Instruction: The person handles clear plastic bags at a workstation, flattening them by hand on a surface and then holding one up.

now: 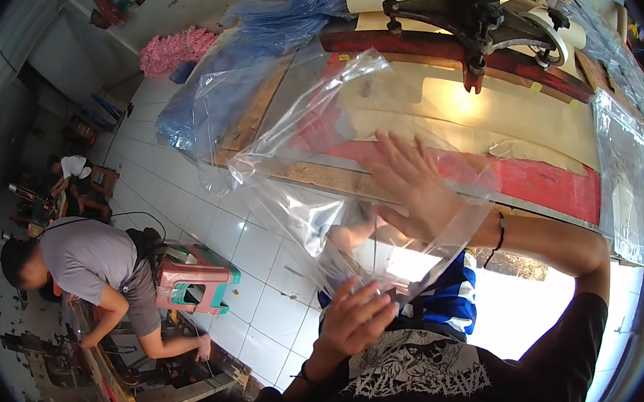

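Note:
A large clear plastic sheet or bag (pixel 312 217) hangs crumpled in front of me, stretching from the machine bed down towards my body. My left hand (pixel 353 318) is at its lower end near my chest, fingers bent together on the plastic edge. My right hand (pixel 417 184) is spread wide against the plastic, by the near edge of the bed; whether it is inside or on top of the plastic I cannot tell. Beyond it lie a cream sheet (pixel 437 105) and a red strip (pixel 545 187) on the bed. Above them stands a black metal press frame (pixel 467 20) with a curved dark red bar (pixel 447 49).
Blue-tinted plastic bags (pixel 281 19) are piled at the far left of the table, and more clear bags (pixel 626 179) lie at the right. A pink bundle (pixel 176 52) is on the floor. A co-worker (pixel 103 261) bends beside a pink-and-green stool (pixel 194 283); another person (pixel 72 178) sits farther back.

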Available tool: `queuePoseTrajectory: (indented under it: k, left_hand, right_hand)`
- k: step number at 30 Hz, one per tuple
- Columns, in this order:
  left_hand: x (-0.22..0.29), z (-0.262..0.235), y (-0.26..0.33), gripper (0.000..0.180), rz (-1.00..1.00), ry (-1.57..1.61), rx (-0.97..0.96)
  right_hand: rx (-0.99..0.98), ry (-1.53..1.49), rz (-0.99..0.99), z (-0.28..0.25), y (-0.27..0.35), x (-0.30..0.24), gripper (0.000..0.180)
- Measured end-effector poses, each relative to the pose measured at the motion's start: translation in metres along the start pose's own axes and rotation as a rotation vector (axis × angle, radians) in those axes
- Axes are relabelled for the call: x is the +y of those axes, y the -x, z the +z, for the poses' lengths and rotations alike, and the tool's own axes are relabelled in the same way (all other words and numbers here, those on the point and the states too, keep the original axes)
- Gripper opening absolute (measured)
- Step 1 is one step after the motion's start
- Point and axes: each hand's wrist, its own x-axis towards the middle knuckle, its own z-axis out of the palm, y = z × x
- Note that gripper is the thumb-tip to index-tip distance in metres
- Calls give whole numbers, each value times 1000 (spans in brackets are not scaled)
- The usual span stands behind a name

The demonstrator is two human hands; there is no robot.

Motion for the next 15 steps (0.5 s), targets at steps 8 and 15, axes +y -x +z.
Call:
queuePoseTrajectory:
  k: [8,15]
  left_hand:
    - [-5,-1,1,27,-128,-534,480]
    - [45,15,7,27,-13,192,145]
  right_hand:
    - [109,-20,23,-8,-3,0,97]
    - [18,-127,135,-12,-3,2,109]
